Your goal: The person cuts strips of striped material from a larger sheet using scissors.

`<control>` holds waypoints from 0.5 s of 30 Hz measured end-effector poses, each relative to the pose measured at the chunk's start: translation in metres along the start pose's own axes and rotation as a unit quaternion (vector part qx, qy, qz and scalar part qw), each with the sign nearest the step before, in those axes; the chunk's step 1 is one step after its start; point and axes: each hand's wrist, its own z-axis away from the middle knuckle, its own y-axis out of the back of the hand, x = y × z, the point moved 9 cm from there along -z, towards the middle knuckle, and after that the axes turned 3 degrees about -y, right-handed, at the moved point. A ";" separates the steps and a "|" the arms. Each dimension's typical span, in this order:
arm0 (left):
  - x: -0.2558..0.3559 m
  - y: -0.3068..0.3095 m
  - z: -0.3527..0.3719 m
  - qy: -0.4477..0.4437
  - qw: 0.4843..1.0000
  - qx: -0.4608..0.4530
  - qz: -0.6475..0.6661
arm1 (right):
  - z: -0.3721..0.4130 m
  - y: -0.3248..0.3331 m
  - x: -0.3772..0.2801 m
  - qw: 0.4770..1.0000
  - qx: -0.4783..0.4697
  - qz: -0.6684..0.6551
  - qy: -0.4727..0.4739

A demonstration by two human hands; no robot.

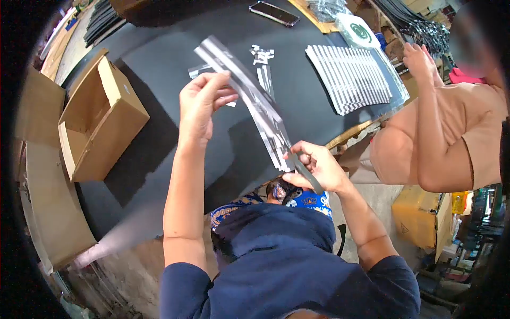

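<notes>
My left hand [204, 101] pinches a grey-and-white printed strip [214, 53] between thumb and fingers, raised over the black tabletop. The strip slants down to the right. My right hand [325, 169] grips a pair of scissors [308, 174] with dark handles by the table's front edge. Their blades point up-left and overlap the lower strips [268, 141] in this view. Small cut pieces [262, 54] lie scattered beyond the strip, with a few short strips [265, 78] just below them.
Striped sheets [348, 80] lie stacked at the right of the black table [159, 48]. An open cardboard box [125, 106] sits at the left, a phone [274, 14] at the back. Another person [451, 127] sits close on the right, hands raised. A yellow carton [417, 215] stands on the floor.
</notes>
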 end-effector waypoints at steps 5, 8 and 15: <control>0.012 0.013 -0.015 0.018 0.969 -0.019 0.245 | 0.001 0.033 -0.017 0.990 0.114 -0.066 0.051; 0.012 -0.034 0.001 0.045 0.869 -0.265 0.415 | -0.016 0.050 -0.036 0.977 0.175 -0.076 0.100; -0.026 -0.084 0.038 0.086 0.911 -0.352 0.198 | -0.060 0.006 -0.073 0.988 0.073 -0.094 0.101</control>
